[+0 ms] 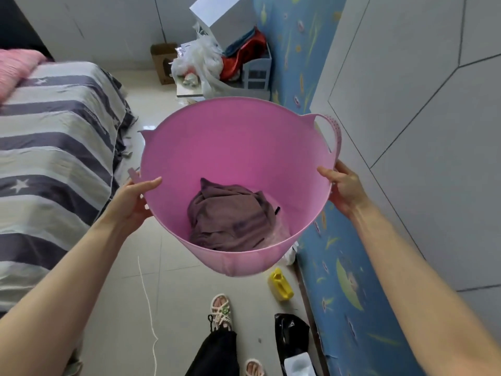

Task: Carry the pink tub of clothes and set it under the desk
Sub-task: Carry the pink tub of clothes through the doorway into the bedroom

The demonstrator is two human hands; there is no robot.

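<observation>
I hold the pink tub (235, 147) off the floor (168, 280), my left hand (132, 198) and right hand (343, 185) gripping opposite rims. Its opening tilts toward me; handles lie left-right. Purple clothes (230, 218) rest at its bottom. The bed (54, 147) stands left.

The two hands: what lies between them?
In the head view, the pink tub fills the stretch between the left hand and right hand, each gripping its rim; a brownish garment lies inside.

A home bedroom: striped bed (54, 147), tiled floor (173, 280).
</observation>
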